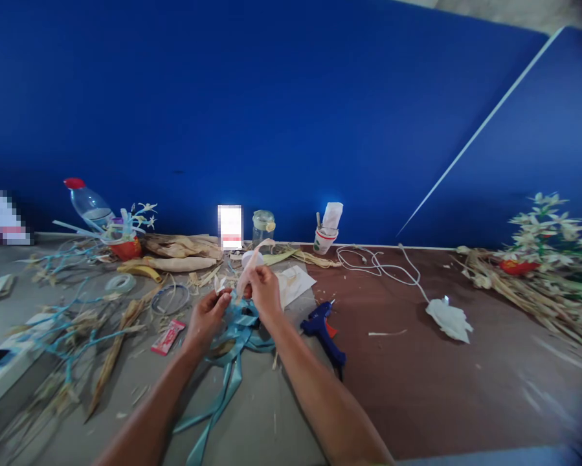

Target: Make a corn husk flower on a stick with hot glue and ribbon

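Note:
My left hand (208, 318) is closed, its thumb and fingers pinching a small white petal-like piece (219, 285). Close beside it, my right hand (267, 294) pinches a pale, curved strip (246, 277) that looks like dried husk. Beneath both hands lies a bundle of light-blue ribbon (242, 336), with long tails running toward the front edge. A blue glue gun (325, 331) rests just right of my right forearm. The fingertips partly hide where the pieces come together.
Dried husks (184, 249), a glass jar (263, 228), a lit phone (230, 226) and a cup (325, 241) line the back. Blue-stemmed flowers (70, 353), a tape roll (120, 283) and a red packet (167, 337) lie left. A white cable (382, 266) and more husks (528, 285) lie right.

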{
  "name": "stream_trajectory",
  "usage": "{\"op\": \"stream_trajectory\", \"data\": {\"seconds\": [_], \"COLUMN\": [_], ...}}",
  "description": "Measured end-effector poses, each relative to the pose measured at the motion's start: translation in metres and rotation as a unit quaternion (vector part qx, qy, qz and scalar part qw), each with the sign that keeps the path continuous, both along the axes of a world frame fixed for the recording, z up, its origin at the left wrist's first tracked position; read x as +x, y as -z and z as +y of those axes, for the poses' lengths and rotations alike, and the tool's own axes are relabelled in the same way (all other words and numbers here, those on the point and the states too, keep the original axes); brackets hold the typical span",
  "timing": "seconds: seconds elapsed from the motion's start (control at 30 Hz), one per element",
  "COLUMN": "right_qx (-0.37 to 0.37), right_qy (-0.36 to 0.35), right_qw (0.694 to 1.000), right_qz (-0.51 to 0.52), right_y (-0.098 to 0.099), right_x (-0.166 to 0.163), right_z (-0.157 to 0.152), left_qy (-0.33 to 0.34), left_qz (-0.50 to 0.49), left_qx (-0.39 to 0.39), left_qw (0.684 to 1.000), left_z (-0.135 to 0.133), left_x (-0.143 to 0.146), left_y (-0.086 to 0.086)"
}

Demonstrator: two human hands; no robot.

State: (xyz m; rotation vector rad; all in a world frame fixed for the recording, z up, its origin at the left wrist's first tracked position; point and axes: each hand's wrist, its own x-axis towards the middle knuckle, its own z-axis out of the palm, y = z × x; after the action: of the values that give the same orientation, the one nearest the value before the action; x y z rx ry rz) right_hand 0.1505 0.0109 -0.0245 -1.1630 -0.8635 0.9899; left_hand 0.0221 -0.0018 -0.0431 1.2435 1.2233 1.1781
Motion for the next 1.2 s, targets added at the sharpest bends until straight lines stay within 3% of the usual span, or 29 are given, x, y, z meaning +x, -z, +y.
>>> {"op": "stream_trajectory", "data": {"seconds": [0.1, 0.27, 0.37, 0.5, 0.57, 0.63, 0.7, 0.83, 1.0, 1.2], "right_qx": [-0.007, -0.062, -0.082, -0.004, 0.021, 0.023, 0.027, 0.031, 0.014, -0.036], "right_qy": [-0.059, -0.119, -0.155, -0.019, -0.032, -0.126, -0.177, -0.152, -0.136, -0.178], "right_qw": [0.998, 0.990, 0.980, 0.980, 0.985, 0.983, 0.976, 0.982, 0.989, 0.983], "right_qz": [-0.014, -0.033, -0.089, -0.199, -0.168, -0.128, -0.121, -0.104, -0.051, 0.031], "right_y": [0.004, 0.019, 0.023, 0.014, 0.006, -0.001, -0.004, -0.001, 0.002, -0.004], "right_x": [-0.010, -0.008, -0.005, 0.000, 0.002, 0.002, 0.002, 0.003, 0.005, 0.004], "right_z": [-0.002, 0.003, 0.005, 0.002, -0.001, -0.004, -0.006, -0.004, -0.001, -0.003], "left_qy": [0.012, -0.037, -0.028, -0.031, -0.037, -0.035, -0.029, -0.015, -0.013, -0.005], "left_qz": [0.016, 0.078, 0.140, 0.190, 0.177, 0.166, 0.167, 0.157, 0.059, 0.039], "left_qx": [0.018, 0.090, 0.121, 0.121, 0.126, 0.133, 0.142, 0.147, 0.155, 0.087], "left_qw": [1.000, 0.992, 0.982, 0.974, 0.975, 0.977, 0.975, 0.977, 0.986, 0.995], "left_z": [0.003, 0.004, 0.004, 0.003, 0.003, 0.002, 0.000, -0.003, -0.001, 0.002], "left_x": [0.000, -0.003, -0.005, -0.006, -0.005, -0.004, -0.003, -0.001, -0.001, -0.004], "left_y": [0.006, 0.011, 0.010, 0.010, 0.011, 0.011, 0.010, 0.008, 0.010, 0.009]}}
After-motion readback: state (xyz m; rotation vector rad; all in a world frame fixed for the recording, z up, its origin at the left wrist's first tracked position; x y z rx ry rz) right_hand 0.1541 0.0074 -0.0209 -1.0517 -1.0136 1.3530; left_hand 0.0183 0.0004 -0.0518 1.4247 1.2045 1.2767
